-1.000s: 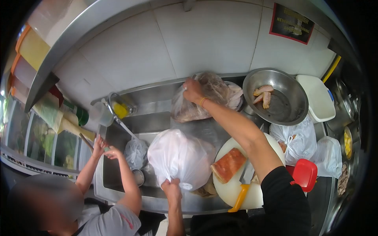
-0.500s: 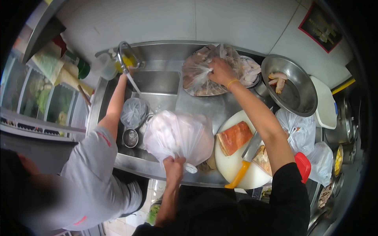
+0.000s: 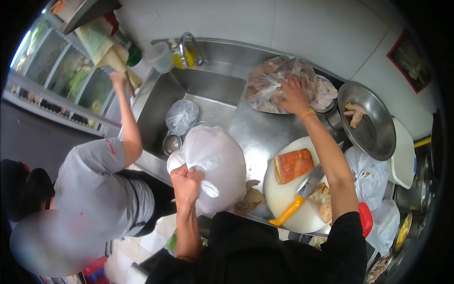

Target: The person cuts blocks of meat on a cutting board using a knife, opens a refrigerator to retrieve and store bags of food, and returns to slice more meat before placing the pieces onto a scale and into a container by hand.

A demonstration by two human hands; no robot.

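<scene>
My left hand (image 3: 186,183) is closed round the gathered neck of a bulging white plastic bag (image 3: 220,163) at the front edge of the sink. What fills the bag is hidden. Fingers spread, my right hand (image 3: 295,94) lies on a clear plastic bag of meat (image 3: 267,85) at the back of the counter. Below my right forearm, a slab of meat (image 3: 294,165) rests on a round white cutting board (image 3: 274,201). Beside it lie a yellow-handled knife (image 3: 289,210) and a second cut piece of meat (image 3: 321,201).
A steel bowl (image 3: 378,135) with several chicken pieces stands at the right. The sink basin (image 3: 213,90) holds a small tied bag (image 3: 182,116) and a metal cup (image 3: 172,144). At left, a co-worker in a grey shirt (image 3: 99,175) reaches toward a wooden handle (image 3: 128,84).
My left hand has moved the white bag slightly left and nearer me. My right hand has gone from gripping the meat bag's top to lying spread on it. The co-worker's arm has left the tap.
</scene>
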